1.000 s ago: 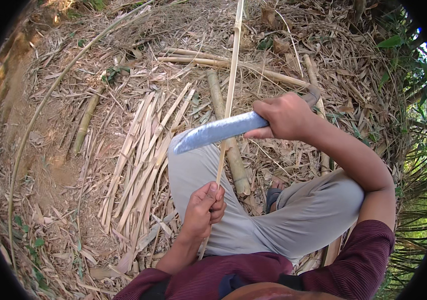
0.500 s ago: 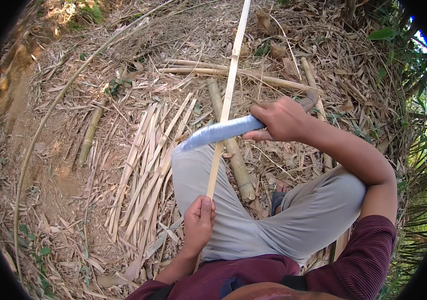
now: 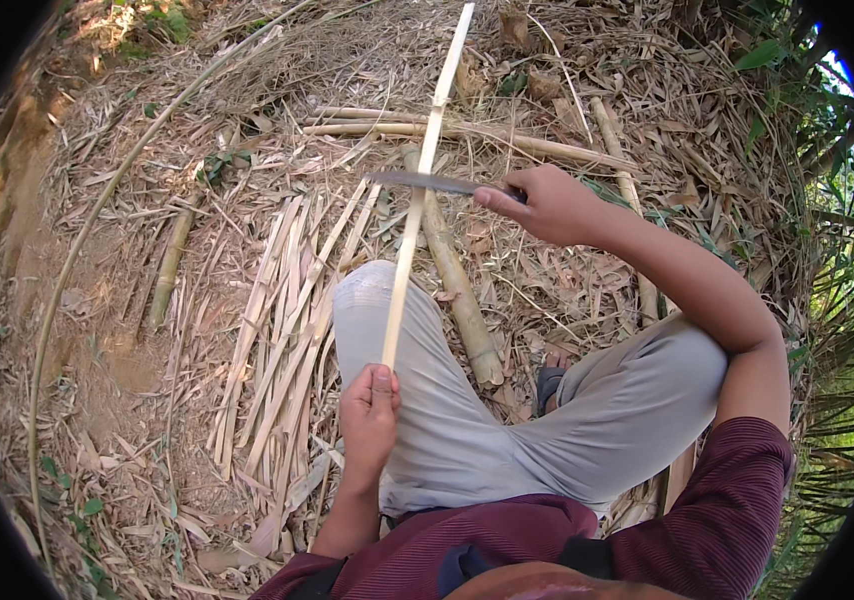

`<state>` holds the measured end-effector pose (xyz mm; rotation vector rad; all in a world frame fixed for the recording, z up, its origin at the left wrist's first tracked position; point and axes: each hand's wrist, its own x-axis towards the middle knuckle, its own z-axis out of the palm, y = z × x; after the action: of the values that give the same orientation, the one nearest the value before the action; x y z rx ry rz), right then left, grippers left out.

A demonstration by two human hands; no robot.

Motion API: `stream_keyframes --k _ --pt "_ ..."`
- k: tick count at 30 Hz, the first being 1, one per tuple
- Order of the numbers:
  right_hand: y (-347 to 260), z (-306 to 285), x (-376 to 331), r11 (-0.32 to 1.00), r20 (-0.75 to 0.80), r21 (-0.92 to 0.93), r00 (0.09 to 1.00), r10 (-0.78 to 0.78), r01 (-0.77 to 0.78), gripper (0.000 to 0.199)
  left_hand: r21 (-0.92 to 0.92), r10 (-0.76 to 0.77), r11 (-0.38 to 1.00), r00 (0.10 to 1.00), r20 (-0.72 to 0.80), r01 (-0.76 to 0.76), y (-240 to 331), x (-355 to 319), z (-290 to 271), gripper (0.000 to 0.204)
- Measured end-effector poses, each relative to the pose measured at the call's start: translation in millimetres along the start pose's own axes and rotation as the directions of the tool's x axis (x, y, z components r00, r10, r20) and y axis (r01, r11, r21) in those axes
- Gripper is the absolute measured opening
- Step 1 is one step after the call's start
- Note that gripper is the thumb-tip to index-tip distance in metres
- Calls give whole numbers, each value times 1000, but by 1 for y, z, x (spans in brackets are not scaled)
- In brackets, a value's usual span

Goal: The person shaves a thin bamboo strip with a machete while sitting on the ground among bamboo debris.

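My left hand [image 3: 371, 415] pinches the near end of a long pale bamboo strip [image 3: 406, 255] above my left knee. The strip slants up and away, with a node partway along its far half. My right hand [image 3: 544, 206] is closed round the handle of a curved knife [image 3: 425, 181], most of that handle hidden by the fingers. Its blade lies across the strip beyond my knee, seen nearly edge-on, its tip pointing left. Whether the edge bites into the strip I cannot tell.
Left of my knee lies a pile of split bamboo strips [image 3: 272, 335]. A thick bamboo piece [image 3: 459, 290] rests between my legs. Farther off are bamboo poles [image 3: 547, 148], and another piece [image 3: 175, 262] at left. Dry leaves cover the ground; green plants [image 3: 847, 400] stand at right.
The knife has moved away from me along the strip, its blade turning from flat-side view to nearly edge-on. My left hand and the strip have shifted slightly left and away.
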<state>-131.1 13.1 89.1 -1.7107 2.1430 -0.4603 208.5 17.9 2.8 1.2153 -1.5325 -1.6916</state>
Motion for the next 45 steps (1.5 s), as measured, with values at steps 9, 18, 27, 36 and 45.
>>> stream_keyframes --k 9,18,27,36,45 --pt "149 45 8 747 583 285 728 362 -600 26 125 123 989 926 -357 -84 45 72 -89 34" --pt "178 84 9 735 772 -1 467 432 -678 21 656 499 707 843 -200 -264 31 238 -147 33" --pt "82 78 98 943 364 125 898 246 -309 35 292 -130 945 989 -69 144 -189 289 -58 35" --pt "116 212 107 867 108 -322 924 -366 381 52 -106 -507 856 862 23 506 -226 232 16 35" --pt "205 299 97 913 322 -240 914 -246 331 40 -32 -645 762 762 45 647 -260 177 47 33"
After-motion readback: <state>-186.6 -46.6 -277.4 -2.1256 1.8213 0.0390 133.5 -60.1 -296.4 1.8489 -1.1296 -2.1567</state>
